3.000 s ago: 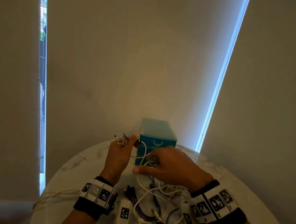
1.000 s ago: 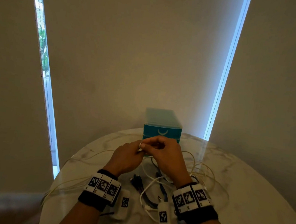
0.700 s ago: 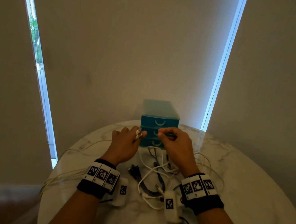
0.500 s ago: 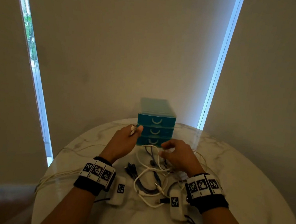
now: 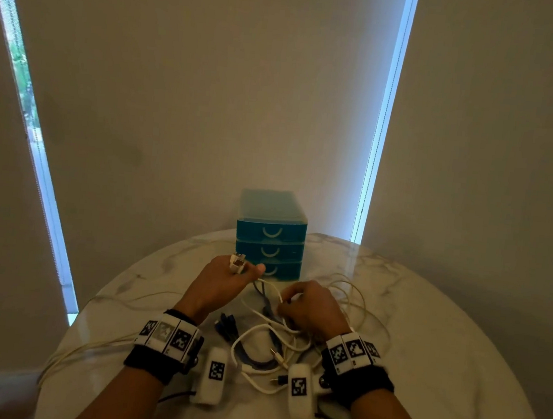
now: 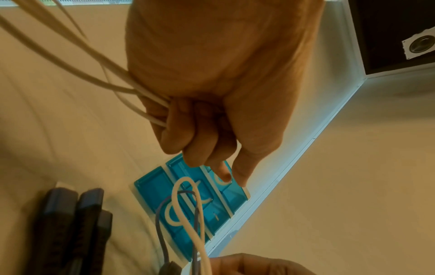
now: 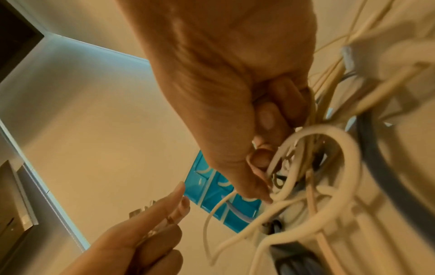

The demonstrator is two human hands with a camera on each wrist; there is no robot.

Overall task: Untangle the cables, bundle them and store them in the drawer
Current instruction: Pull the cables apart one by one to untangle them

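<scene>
A tangle of white and dark cables (image 5: pixel 265 343) lies on the round marble table (image 5: pixel 438 377) between my wrists. My left hand (image 5: pixel 247 269) is raised to the left of the tangle. It holds a pale plug (image 5: pixel 238 262) between its fingers, and its fist grips thin cable strands (image 6: pixel 141 104). My right hand (image 5: pixel 285 299) is down in the tangle, its fingers curled and pinching a thick white cable (image 7: pixel 289 167). The teal drawer unit (image 5: pixel 270 242) stands just beyond both hands, its three drawers closed.
Thin cable loops (image 5: pixel 360 305) spread to the right of my right hand, and long strands (image 5: pixel 93 343) trail off the table's left edge. Dark connectors (image 5: pixel 226 328) lie near my left wrist. A wall and window strips stand close behind the table.
My hands met in front of the drawer unit, then parted. The right hand dropped into the tangle; the left stayed raised with the plug. The head view tilted down.
</scene>
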